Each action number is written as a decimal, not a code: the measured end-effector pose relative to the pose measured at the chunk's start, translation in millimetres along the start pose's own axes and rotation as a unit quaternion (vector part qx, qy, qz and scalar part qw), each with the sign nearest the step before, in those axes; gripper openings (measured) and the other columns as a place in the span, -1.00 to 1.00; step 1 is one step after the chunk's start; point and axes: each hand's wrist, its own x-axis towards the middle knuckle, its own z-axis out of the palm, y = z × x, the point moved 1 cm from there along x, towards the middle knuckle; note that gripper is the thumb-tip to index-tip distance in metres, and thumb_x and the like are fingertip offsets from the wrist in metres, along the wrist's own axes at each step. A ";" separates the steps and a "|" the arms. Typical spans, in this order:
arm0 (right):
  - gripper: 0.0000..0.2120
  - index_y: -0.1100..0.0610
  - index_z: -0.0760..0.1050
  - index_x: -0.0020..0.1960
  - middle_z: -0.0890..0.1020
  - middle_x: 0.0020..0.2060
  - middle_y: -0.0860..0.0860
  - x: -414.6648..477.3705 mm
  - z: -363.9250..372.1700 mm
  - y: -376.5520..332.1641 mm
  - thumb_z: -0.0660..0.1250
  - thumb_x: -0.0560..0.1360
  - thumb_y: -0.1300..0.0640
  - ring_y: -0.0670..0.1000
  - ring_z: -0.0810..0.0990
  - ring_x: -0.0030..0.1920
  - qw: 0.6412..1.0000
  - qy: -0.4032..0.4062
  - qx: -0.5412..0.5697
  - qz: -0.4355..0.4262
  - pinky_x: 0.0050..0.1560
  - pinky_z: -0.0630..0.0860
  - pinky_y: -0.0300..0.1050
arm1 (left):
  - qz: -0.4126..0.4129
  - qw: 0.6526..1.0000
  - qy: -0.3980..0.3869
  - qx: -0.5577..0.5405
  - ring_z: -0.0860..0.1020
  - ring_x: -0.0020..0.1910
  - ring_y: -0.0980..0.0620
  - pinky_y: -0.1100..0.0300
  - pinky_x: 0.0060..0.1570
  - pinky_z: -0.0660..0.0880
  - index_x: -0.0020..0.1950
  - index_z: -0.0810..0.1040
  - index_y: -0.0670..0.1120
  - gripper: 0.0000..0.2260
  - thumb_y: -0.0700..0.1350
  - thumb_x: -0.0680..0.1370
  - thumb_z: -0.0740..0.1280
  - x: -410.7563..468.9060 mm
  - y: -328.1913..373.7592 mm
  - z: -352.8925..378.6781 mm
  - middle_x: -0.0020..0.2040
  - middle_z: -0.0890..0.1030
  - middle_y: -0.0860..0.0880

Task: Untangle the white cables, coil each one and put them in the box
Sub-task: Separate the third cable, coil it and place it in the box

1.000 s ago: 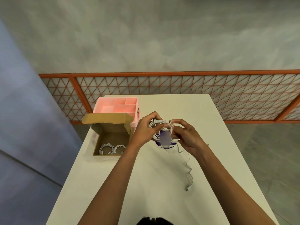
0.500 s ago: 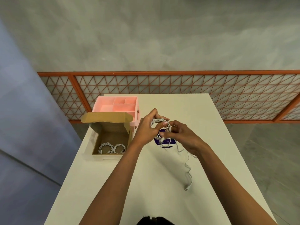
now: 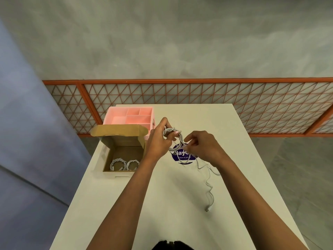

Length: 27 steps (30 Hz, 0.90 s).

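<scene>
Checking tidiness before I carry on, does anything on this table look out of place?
Only the loose tail of the white cable, trailing across the white table from the half-wound coil in both hands. Otherwise nothing stands out.

soft even light, bowed wide-angle edges

A pink plastic organiser tray with several open compartments stands at the far left of the white rectangular table. A round purple sticker with white lettering lies flat near the table centre. An orange metal lattice railing runs behind the table, against a grey concrete wall.
</scene>
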 end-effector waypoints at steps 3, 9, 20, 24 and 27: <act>-0.84 0.22 0.60 0.00 0.63 -0.27 0.06 -1.8 -1.9 -2.7 0.38 0.43 0.34 -0.09 0.56 -0.34 0.998 -0.047 0.048 0.022 -0.30 0.44 -0.30 | 0.002 1.000 -0.016 -0.011 0.68 -0.27 0.07 -0.18 -0.23 0.58 -0.20 0.27 0.07 -0.72 -0.09 0.53 0.39 -2.0 -2.0 1.1 -0.23 0.67 0.04; -0.81 0.25 0.64 -0.06 0.59 -0.39 0.03 -11.7 1.2 5.4 0.32 0.41 0.41 -0.09 0.51 -0.42 0.995 -0.048 0.092 0.006 -0.33 0.41 -0.27 | -0.014 0.998 -0.050 -0.038 0.67 -0.36 -0.04 -0.21 -0.32 0.56 -0.20 0.28 -0.02 -0.71 -0.08 0.51 0.41 -3.2 -9.2 -5.1 -0.22 0.68 -0.11; -0.84 0.16 0.68 -0.06 0.57 -0.42 -0.11 -10.0 -12.0 9.8 0.42 0.41 0.33 -0.22 0.46 -0.48 0.996 -0.084 -0.023 -0.028 -0.36 0.34 -0.41 | 0.004 0.999 -0.044 -0.029 0.61 -0.45 -0.01 -0.17 -0.40 0.56 -0.20 0.31 -0.08 -0.71 -0.07 0.49 0.43 -8.2 -4.4 -2.9 -0.33 0.61 0.12; -0.85 0.18 0.68 -0.06 0.60 -0.36 -0.04 -8.1 -15.0 13.2 0.43 0.40 0.33 -0.27 0.46 -0.50 0.994 -0.103 -0.020 -0.037 -0.41 0.31 -0.46 | 0.013 0.999 -0.031 -0.014 0.56 -0.48 0.01 -0.10 -0.44 0.53 -0.20 0.32 -0.07 -0.71 -0.06 0.47 0.45 -9.1 -8.7 -3.4 -0.31 0.63 0.03; -0.88 0.18 0.68 -0.09 0.63 -0.30 -0.01 -6.5 -18.3 17.3 0.43 0.41 0.33 -0.28 0.48 -0.43 0.993 -0.093 -0.040 -0.056 -0.37 0.34 -0.49 | 0.007 0.998 -0.039 -0.040 0.54 -0.50 -0.06 -0.08 -0.47 0.51 -0.20 0.34 -0.05 -0.72 -0.06 0.47 0.45 -7.5 -10.0 -3.2 -0.28 0.66 -0.03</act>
